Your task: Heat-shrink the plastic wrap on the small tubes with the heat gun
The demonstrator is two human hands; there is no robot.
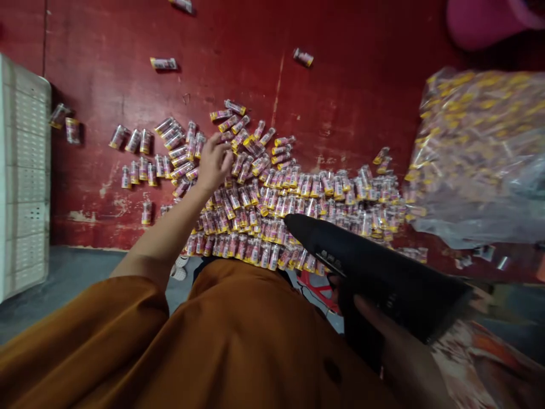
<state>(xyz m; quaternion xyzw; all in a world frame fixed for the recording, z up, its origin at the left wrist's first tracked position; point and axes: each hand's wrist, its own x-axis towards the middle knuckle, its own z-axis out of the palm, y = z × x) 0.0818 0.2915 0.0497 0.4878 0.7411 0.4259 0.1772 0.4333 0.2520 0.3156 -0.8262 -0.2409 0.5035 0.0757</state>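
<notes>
Many small clear tubes (255,199) with yellow ends and pink contents or labels lie in dense rows along the table's near edge. Over the left part of this mass is my left hand (216,162), palm down. Its fingers are bent and apart, with the fingertips at a few loosely strewn tubes; I see nothing gripped. My right hand (374,324), in shadow at the lower right, is wrapped round the handle of a black gun-shaped tool (370,261). The tool's tapered nozzle points left, over the tube rows. Its body hides some tubes.
The red tabletop (238,51) is scuffed, with stray tubes at the far side. A white slatted crate (29,176) stands at the left. On the right lies a big clear plastic bag (481,153) full of yellow-ended pieces. Behind it is a pink container (481,23).
</notes>
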